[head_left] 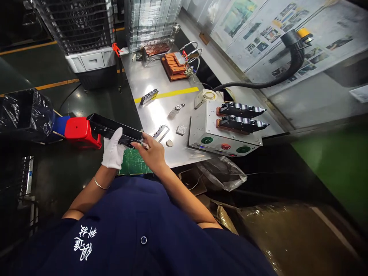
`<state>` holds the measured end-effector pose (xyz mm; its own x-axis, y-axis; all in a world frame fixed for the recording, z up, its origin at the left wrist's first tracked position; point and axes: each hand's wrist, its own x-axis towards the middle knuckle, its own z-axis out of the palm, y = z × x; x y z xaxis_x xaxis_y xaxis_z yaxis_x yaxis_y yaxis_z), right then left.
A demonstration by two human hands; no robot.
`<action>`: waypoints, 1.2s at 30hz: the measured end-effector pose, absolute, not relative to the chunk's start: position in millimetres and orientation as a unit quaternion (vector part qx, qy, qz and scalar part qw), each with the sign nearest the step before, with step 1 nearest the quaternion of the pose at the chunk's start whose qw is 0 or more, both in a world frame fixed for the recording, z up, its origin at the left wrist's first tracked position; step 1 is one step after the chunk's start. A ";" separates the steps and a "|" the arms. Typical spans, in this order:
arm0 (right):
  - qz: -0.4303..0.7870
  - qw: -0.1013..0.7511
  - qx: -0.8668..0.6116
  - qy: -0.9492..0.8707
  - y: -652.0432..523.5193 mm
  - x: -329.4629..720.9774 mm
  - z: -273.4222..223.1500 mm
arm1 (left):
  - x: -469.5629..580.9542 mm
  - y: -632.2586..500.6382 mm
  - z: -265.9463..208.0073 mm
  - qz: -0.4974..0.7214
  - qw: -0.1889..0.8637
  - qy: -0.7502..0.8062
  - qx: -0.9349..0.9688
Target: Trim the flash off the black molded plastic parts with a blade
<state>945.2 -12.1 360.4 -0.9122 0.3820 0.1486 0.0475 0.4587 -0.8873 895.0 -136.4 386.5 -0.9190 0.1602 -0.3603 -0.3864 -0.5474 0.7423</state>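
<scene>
My left hand (114, 150), in a white glove, grips a long black open-topped housing (116, 129), tilted above the bench's left corner. The thumb lies over the housing's near wall. Bare, my right hand (152, 153) is closed at the housing's right end. A small pale thing shows between its fingers, too small to name. Just beyond that hand lies a grey metal strip with a toothed edge (161, 133). A pale lump (169, 143) and a small grey block (181, 130) are to its right.
A white control box (205, 128) with buttons carries two black ribbed parts (243, 123). Farther back sit an orange-brown block with hoses (174, 66) and a dark ribbed part (148, 96). Left of the bench are a red stool (77, 128) and a fan unit (92, 61).
</scene>
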 end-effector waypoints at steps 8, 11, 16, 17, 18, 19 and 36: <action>0.628 0.156 -0.115 -0.753 -20.0 962.0 357.9 | 887.9 -119.2 381.9 0.822 -0.134 0.548 -0.082; 0.685 0.155 -0.135 -0.699 -28.2 960.0 359.3 | 895.8 -116.6 378.5 0.818 -0.147 0.555 -0.042; 0.712 0.179 -0.176 -0.656 -33.4 954.3 340.1 | 900.4 -118.8 378.4 0.803 -0.154 0.575 -0.007; 0.715 0.177 -0.196 -0.647 -32.1 954.7 331.1 | 899.5 -120.8 382.1 0.801 -0.163 0.576 -0.002; 0.717 0.171 -0.218 -0.640 -30.1 955.8 321.4 | 898.1 -123.3 387.2 0.801 -0.175 0.573 0.007; 0.719 0.162 -0.237 -0.633 -27.4 957.6 311.9 | 896.1 -126.2 393.3 0.802 -0.188 0.567 0.018; 0.540 0.229 -0.016 -0.810 7.4 962.5 366.4 | 893.4 -129.2 403.6 0.837 -0.062 0.543 -0.039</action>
